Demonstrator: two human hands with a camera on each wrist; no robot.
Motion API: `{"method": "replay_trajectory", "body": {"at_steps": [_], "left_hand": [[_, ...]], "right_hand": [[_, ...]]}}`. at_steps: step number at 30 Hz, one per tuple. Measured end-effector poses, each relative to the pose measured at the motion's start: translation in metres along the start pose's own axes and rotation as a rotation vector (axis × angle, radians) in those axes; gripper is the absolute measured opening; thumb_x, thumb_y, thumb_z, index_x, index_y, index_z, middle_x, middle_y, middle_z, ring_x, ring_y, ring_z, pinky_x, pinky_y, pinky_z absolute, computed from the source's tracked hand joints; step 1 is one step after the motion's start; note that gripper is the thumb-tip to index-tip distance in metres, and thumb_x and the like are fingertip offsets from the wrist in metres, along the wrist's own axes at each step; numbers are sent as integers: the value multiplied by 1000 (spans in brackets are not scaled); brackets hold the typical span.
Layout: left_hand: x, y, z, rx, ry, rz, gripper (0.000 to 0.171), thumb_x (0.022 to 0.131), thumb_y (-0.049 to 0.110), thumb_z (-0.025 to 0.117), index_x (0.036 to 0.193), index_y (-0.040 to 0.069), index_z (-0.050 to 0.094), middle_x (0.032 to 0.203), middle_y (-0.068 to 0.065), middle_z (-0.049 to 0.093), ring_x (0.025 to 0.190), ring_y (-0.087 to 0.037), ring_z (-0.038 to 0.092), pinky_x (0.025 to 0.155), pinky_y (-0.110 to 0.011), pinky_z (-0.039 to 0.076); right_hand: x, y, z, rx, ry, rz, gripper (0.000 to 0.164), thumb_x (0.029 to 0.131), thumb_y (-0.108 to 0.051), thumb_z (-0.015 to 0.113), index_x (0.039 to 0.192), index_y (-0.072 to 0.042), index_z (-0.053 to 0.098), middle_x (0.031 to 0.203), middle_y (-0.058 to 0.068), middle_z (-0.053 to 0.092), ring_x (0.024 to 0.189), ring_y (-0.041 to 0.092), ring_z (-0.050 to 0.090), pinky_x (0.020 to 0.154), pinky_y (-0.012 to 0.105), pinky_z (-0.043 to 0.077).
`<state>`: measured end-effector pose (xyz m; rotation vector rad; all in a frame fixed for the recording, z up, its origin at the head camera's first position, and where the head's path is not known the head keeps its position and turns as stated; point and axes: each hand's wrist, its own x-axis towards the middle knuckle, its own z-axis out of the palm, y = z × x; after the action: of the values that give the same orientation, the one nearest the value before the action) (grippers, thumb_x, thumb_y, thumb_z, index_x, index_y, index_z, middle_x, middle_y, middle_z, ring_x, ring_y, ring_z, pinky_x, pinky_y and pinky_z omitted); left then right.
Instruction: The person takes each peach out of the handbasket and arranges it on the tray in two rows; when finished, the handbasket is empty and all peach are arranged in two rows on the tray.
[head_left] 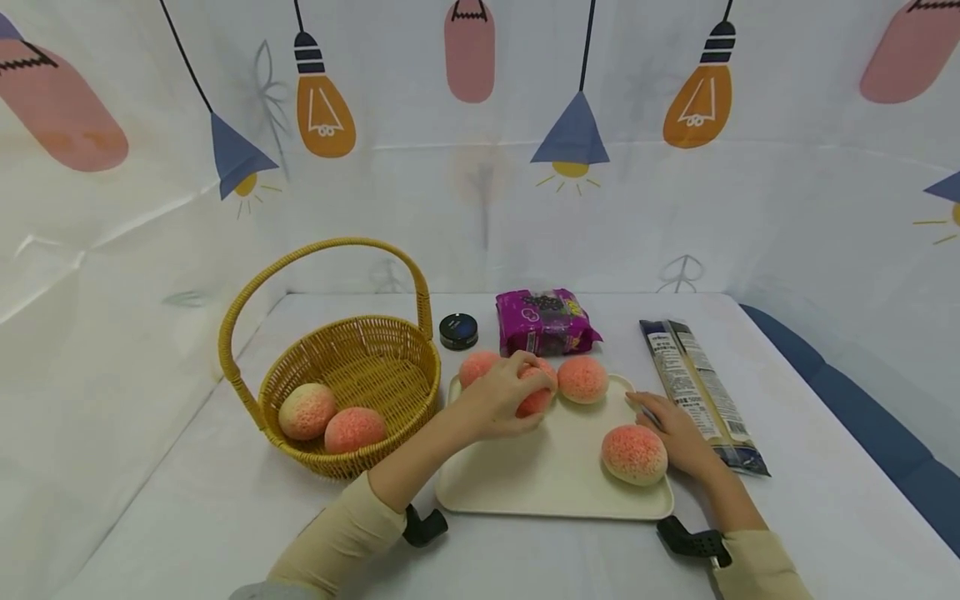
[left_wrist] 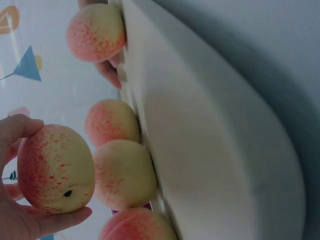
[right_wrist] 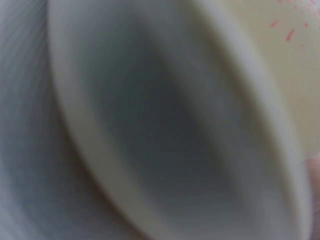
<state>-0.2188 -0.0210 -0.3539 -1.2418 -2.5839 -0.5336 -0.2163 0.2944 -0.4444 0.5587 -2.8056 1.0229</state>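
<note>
My left hand (head_left: 498, 400) grips a pink-speckled peach (left_wrist: 57, 170) between thumb and fingers, over the back part of the cream tray (head_left: 555, 492). Behind it, a row of peaches lies along the tray's far side: one at the left (head_left: 478, 365), one partly hidden by the hand, and one at the right (head_left: 583, 379). Another peach (head_left: 633, 455) sits near the tray's front right. Beside that peach, my right hand (head_left: 678, 437) holds the tray's right rim, with fingertips over the edge. The right wrist view shows mostly the blurred tray rim (right_wrist: 255, 95).
Left of the tray stands a yellow wicker basket (head_left: 420, 408) with a tall handle and two peaches (head_left: 307, 411) inside. A round black container (head_left: 458, 331) and a purple packet (head_left: 546, 322) stand behind the tray. A long clear-and-blue package (head_left: 701, 392) lies to the right.
</note>
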Motion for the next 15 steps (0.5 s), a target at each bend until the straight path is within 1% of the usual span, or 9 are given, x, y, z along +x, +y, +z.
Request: {"method": "replay_trajectory", "body": {"at_steps": [5,9,12,15], "left_hand": [[5,7,9,-8,-47,8,29,82,27,64,110,27,57,120,-3,43,108,-21,43,67,-28,48],[8,11,17,14,-44,47,30,81,29,65,110,25,58,115,-3,44,102,-18,44,67,-25,47],[10,13,22,16,-49,87,32,82,30,66,112,22,58,113,-4,45,96,-17,47,73,-25,44],[12,15,27,9,-68,127,34,82,30,66,113,20,56,112,-5,46,94,-14,49,80,-24,42]], "right_hand": [[-1,0,0,-4,19,-2,37,95,-14,47,129,0,48,130,30,42,119,49,36,94,62,27],[-2,-2,0,-4,29,-19,35,94,-11,48,127,-1,50,130,31,42,119,49,36,94,63,26],[-1,-3,0,-8,26,-25,34,94,-11,47,127,-2,52,130,31,42,120,49,35,94,63,25],[-1,-4,0,-9,19,-19,34,95,-12,47,127,-3,52,131,30,42,121,48,35,95,63,25]]}}
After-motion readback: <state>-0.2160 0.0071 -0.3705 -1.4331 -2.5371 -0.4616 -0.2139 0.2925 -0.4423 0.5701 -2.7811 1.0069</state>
